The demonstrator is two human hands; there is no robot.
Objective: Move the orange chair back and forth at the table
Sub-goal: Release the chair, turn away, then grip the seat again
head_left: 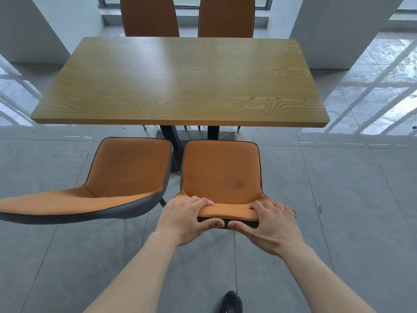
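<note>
Floor (338, 211): grey tiles, glossy, window reflections on the left and right sides.

Table (180, 86): rectangular wood-grain top, bare, on dark legs with a dark base plate showing below the near edge.

Far chairs: two orange backrests past the far table edge, one left (149, 16), one right (226, 16), both close against the table.

Near side: two more orange chairs, seats clear of the table edge, not tucked under.
- Left chair (126, 168): orange seat, grey outer shell, turned at an angle so its backrest sweeps out to the left edge of view. Nobody touches it.
- Chair (222, 168): the one being handled, right of the left chair, seat facing the table, roughly in line with the table centre. Small gap between the two seats. Faint dark marks on the seat cushion.

Hands: both clamped on the top edge of the chair backrest.
- Left hand (187, 216): fingers curled over the top onto the orange front, thumb pressed on the dark back side.
- Right hand (270, 224): same grip, mirrored. Thumb tips nearly meet at the middle of the backrest.

Both forearms bare, stretched forward from the bottom of view.

Shoe (232, 302): black, perforated, on the floor at the bottom edge between the forearms.

Small brown speck on the floor, right of the chair; cannot tell what it is.
</note>
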